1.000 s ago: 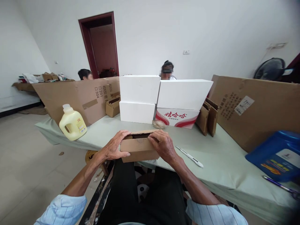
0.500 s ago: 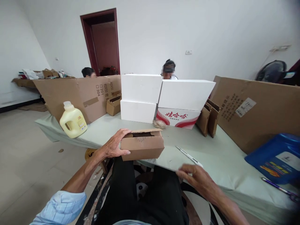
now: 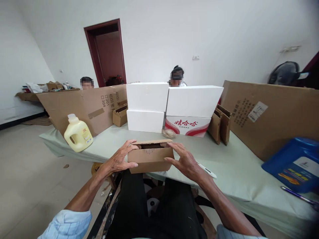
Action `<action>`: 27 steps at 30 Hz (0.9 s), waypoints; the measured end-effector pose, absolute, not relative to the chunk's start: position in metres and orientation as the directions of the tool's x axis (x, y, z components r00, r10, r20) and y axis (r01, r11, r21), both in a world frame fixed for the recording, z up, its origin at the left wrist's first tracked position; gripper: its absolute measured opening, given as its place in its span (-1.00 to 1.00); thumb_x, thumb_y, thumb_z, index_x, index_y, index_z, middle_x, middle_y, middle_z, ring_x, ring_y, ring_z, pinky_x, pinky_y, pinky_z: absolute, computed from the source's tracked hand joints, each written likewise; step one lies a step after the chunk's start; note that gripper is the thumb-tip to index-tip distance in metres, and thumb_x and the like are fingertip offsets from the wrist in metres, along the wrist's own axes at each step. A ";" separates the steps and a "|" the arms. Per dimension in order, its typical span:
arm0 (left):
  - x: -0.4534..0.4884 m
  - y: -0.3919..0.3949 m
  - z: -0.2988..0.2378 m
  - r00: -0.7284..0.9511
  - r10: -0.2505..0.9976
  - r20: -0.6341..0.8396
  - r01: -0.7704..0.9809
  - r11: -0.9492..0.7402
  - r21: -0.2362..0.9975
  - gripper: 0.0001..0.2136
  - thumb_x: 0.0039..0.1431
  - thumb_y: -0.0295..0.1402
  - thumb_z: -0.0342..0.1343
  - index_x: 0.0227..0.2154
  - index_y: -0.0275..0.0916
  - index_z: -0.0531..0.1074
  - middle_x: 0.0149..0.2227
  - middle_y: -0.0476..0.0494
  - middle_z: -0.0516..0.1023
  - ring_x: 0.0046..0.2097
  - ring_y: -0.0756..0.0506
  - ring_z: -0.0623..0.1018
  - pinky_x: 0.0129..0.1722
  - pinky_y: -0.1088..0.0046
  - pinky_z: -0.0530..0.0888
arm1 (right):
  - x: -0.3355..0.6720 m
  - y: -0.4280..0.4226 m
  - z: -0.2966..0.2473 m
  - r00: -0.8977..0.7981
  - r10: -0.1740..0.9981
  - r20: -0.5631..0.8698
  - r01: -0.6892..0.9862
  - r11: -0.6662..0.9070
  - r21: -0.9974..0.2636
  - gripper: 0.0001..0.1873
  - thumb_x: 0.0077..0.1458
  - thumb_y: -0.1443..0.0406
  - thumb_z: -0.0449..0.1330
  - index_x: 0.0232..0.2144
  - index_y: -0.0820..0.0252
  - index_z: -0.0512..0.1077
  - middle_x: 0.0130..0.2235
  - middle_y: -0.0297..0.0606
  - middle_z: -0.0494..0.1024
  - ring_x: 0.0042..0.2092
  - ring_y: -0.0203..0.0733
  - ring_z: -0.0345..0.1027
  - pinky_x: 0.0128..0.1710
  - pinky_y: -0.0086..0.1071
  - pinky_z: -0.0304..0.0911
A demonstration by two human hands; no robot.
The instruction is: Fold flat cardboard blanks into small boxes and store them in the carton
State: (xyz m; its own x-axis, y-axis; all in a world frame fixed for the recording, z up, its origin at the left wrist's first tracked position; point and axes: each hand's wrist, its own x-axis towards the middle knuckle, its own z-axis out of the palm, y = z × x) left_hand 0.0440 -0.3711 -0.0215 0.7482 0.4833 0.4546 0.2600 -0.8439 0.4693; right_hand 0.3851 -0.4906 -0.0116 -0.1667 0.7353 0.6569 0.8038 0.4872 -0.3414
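A small brown cardboard box [image 3: 151, 160] lies at the table's near edge, its lid flap slightly raised over a dark gap. My left hand [image 3: 122, 157] grips the box's left end, thumb on the front face and fingers at the top. At the other end, my right hand [image 3: 185, 162] has its thumb against the front and its fingers over the top right corner. What lies inside the box is too dark to make out. Partly covered by my right hand and forearm, a white craft knife [image 3: 208, 171] rests on the cloth.
White boxes [image 3: 147, 97] are stacked behind, with a crumpled clear plastic bundle [image 3: 168, 133] before them. A yellow jug [image 3: 79, 134] stands left; a blue jug [image 3: 294, 166] and a pen [image 3: 297, 196] lie right. Large cardboard panels [image 3: 276, 119] flank the table. Two people sit beyond.
My right hand has come up from beside the craft knife to take hold of the box's right end. My left hand stays on the left end. The view has shifted slightly.
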 end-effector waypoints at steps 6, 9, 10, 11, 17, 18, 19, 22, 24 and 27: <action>0.035 -0.370 -0.009 0.747 0.542 0.384 0.239 -0.759 0.605 -0.14 0.24 0.11 0.30 0.49 -0.07 0.15 0.43 -0.34 0.27 0.44 -0.42 0.32 0.40 -0.05 0.35 | 0.375 -0.491 -0.008 -0.281 0.714 0.641 0.758 0.574 -0.308 -0.90 0.40 0.21 0.26 -0.14 0.10 0.52 -0.13 -0.14 0.64 -0.10 0.02 0.48 -0.10 -0.14 0.44; 0.035 -0.370 0.001 0.740 0.579 0.343 0.236 -0.700 0.673 -0.28 0.39 0.14 0.09 0.49 -0.04 0.19 0.42 -0.27 0.31 0.43 -0.41 0.34 0.37 0.01 0.40 | 0.373 -0.499 0.001 -0.385 0.679 0.626 0.713 0.649 -0.266 -0.87 0.43 0.26 0.23 -0.25 0.10 0.50 -0.08 -0.12 0.65 -0.08 -0.01 0.48 -0.11 -0.16 0.42; 0.036 -0.370 0.004 0.738 0.593 0.323 0.253 -0.686 0.683 -0.34 0.44 0.12 0.02 0.48 -0.03 0.22 0.45 -0.24 0.30 0.45 -0.41 0.31 0.39 0.01 0.37 | 0.372 -0.500 0.004 -0.419 0.670 0.612 0.699 0.669 -0.254 -0.85 0.43 0.28 0.22 -0.27 0.10 0.49 -0.04 -0.11 0.66 -0.06 -0.01 0.49 -0.08 -0.16 0.43; 0.038 -0.370 0.007 0.738 0.607 0.295 0.282 -0.673 0.683 -0.37 0.47 0.09 -0.02 0.47 -0.02 0.24 0.47 -0.22 0.28 0.48 -0.41 0.26 0.42 -0.01 0.33 | 0.372 -0.501 0.008 -0.451 0.664 0.597 0.689 0.684 -0.240 -0.83 0.42 0.30 0.22 -0.30 0.10 0.48 0.00 -0.10 0.66 -0.03 -0.01 0.51 -0.04 -0.15 0.44; 0.051 -0.362 0.020 0.780 0.613 0.126 0.450 -0.689 0.568 -0.39 0.39 0.02 0.14 0.43 0.00 0.32 0.37 -0.25 0.41 0.44 -0.43 0.32 0.35 -0.01 0.38 | 0.365 -0.495 0.029 -0.616 0.677 0.403 0.704 0.703 -0.104 -0.80 0.30 0.44 0.20 -0.36 0.09 0.47 0.11 -0.14 0.65 0.09 0.00 0.50 0.11 -0.14 0.41; 0.052 -0.360 0.022 0.790 0.602 0.116 0.453 -0.702 0.550 -0.38 0.35 0.02 0.18 0.41 -0.01 0.35 0.31 -0.25 0.44 0.36 -0.40 0.42 0.30 0.04 0.43 | 0.363 -0.494 0.031 -0.631 0.683 0.369 0.711 0.699 -0.076 -0.81 0.29 0.45 0.20 -0.34 0.10 0.47 0.04 -0.14 0.66 0.04 -0.02 0.50 0.07 -0.17 0.41; 0.053 -0.358 0.024 0.801 0.589 0.107 0.455 -0.714 0.532 -0.38 0.32 0.02 0.22 0.38 -0.02 0.38 0.25 -0.25 0.47 0.28 -0.36 0.49 0.26 0.08 0.46 | 0.362 -0.492 0.032 -0.642 0.684 0.347 0.717 0.696 -0.046 -0.82 0.29 0.46 0.19 -0.32 0.10 0.47 -0.04 -0.15 0.65 -0.02 -0.04 0.48 0.03 -0.19 0.40; 0.053 -0.353 0.030 0.828 0.551 0.105 0.431 -0.746 0.508 -0.45 0.22 -0.02 0.30 0.22 -0.10 0.47 0.11 -0.21 0.49 0.12 -0.27 0.54 0.18 0.13 0.49 | 0.362 -0.489 0.029 -0.661 0.662 0.354 0.720 0.692 0.051 -0.85 0.33 0.44 0.17 -0.30 0.11 0.42 -0.15 -0.17 0.56 -0.13 -0.07 0.39 -0.05 -0.21 0.35; 0.049 -0.348 0.032 0.840 0.523 0.142 0.364 -0.739 0.566 -0.51 0.17 -0.08 0.34 0.12 -0.11 0.47 0.08 -0.17 0.48 0.08 -0.24 0.52 0.13 0.17 0.50 | 0.365 -0.489 0.025 -0.648 0.646 0.403 0.730 0.678 0.087 -0.87 0.38 0.39 0.16 -0.27 0.11 0.40 -0.15 -0.16 0.51 -0.15 -0.07 0.36 -0.10 -0.22 0.33; 0.040 -0.336 0.028 0.845 0.490 0.216 0.181 -0.641 0.746 -0.49 0.08 -0.11 0.41 0.06 -0.10 0.43 0.08 -0.14 0.44 0.08 -0.20 0.49 0.09 0.22 0.50 | 0.377 -0.491 0.016 -0.564 0.639 0.523 0.765 0.643 0.040 -0.96 0.43 0.29 0.19 -0.13 0.12 0.42 -0.10 -0.12 0.50 -0.10 -0.02 0.37 -0.14 -0.22 0.35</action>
State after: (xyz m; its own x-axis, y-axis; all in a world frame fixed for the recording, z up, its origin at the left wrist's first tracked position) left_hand 0.0398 -0.3359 0.0279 0.8447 0.4897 0.2160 0.1808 -0.6410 0.7460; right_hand 0.3772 -0.4914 0.0156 -0.5642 0.6390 0.5228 0.7650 0.6428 0.0398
